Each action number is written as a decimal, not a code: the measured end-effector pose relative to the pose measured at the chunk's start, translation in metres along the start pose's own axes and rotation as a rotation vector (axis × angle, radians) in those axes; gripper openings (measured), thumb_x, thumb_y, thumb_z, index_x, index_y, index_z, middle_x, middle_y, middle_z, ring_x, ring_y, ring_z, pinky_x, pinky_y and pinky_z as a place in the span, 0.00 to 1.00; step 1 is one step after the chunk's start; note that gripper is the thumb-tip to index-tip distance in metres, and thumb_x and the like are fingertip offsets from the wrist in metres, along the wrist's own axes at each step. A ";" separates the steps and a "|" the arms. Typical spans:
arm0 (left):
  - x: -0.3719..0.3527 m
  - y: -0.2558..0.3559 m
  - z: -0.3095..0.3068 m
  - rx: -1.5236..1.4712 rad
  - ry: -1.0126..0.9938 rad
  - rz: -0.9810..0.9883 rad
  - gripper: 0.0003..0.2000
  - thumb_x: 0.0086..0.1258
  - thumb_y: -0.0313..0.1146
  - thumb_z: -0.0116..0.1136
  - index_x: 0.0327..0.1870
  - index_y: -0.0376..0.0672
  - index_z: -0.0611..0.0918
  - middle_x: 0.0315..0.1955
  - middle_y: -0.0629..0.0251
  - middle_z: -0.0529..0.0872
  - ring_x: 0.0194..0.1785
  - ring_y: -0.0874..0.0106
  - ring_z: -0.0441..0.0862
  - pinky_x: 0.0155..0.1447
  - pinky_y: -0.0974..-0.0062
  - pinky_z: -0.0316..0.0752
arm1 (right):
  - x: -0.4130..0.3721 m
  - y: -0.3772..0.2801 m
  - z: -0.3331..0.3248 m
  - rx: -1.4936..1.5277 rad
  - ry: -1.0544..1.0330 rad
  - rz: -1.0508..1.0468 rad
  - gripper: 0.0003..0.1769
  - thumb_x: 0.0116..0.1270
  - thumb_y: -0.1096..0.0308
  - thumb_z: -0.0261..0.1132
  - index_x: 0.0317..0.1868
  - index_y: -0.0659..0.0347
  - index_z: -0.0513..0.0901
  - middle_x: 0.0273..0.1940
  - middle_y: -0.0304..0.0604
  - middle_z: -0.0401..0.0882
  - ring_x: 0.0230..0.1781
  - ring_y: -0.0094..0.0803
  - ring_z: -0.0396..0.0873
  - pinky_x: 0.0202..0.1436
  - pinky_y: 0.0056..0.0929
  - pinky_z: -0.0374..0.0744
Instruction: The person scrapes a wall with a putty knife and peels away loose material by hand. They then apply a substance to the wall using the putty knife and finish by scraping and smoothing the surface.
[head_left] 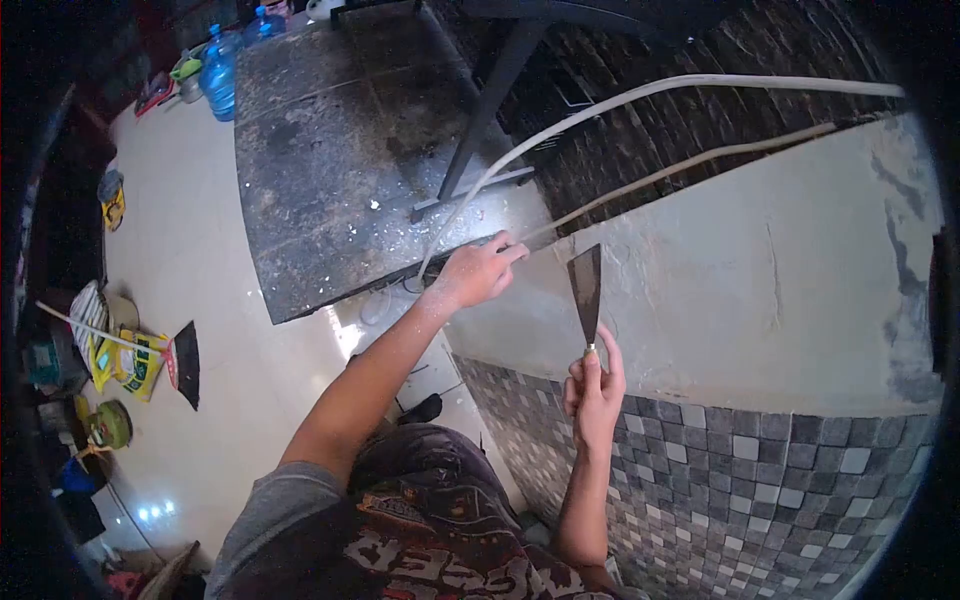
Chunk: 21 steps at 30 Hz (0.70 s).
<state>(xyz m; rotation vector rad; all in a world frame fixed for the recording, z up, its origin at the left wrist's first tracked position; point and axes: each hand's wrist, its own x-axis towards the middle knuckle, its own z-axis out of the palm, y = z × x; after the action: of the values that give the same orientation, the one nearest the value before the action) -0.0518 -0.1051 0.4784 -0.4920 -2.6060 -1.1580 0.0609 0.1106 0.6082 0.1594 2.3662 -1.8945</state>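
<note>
My right hand (597,385) is wrapped round the handle of a putty knife (586,290), whose broad blade points up in front of the pale wall (720,290). Cracked, peeling patches show on the wall beside the blade. To the left, my left hand (482,270) is near the wall and the corner of the dark counter (310,200), its fingers partly bent and apart. Nothing shows in it. A white hose (510,155) curves down behind this hand.
Pale flakes lie on the counter beside a black metal stand (480,120). Mosaic tiles (760,450) cover the lower wall. On the left floor are a dustpan (184,365), yellow bags (138,365) and a green container (110,425); blue water bottles (218,80) stand farther back.
</note>
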 end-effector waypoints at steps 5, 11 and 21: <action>0.000 0.002 0.006 -0.063 0.023 0.019 0.21 0.68 0.33 0.60 0.63 0.53 0.77 0.56 0.61 0.80 0.44 0.53 0.88 0.47 0.53 0.84 | 0.007 0.001 0.020 0.061 0.041 -0.019 0.25 0.84 0.61 0.55 0.76 0.56 0.66 0.24 0.30 0.65 0.13 0.15 0.57 0.14 0.19 0.55; 0.005 0.005 0.008 -0.091 0.084 0.019 0.29 0.68 0.33 0.59 0.73 0.53 0.71 0.64 0.58 0.79 0.50 0.53 0.87 0.52 0.53 0.84 | -0.003 0.006 0.023 0.073 0.091 -0.036 0.26 0.84 0.60 0.55 0.76 0.57 0.65 0.25 0.31 0.63 0.13 0.15 0.57 0.13 0.19 0.55; 0.006 0.018 0.017 -0.224 -0.030 -0.080 0.35 0.70 0.34 0.57 0.79 0.50 0.63 0.69 0.52 0.76 0.58 0.49 0.83 0.58 0.54 0.81 | -0.004 0.008 0.015 0.028 0.051 -0.011 0.23 0.84 0.63 0.53 0.75 0.53 0.67 0.26 0.31 0.66 0.13 0.15 0.59 0.14 0.19 0.57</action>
<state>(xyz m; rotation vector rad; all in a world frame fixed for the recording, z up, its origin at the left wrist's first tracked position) -0.0514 -0.0795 0.4813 -0.4546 -2.5552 -1.4902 0.0666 0.0977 0.5978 0.2004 2.3780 -1.9527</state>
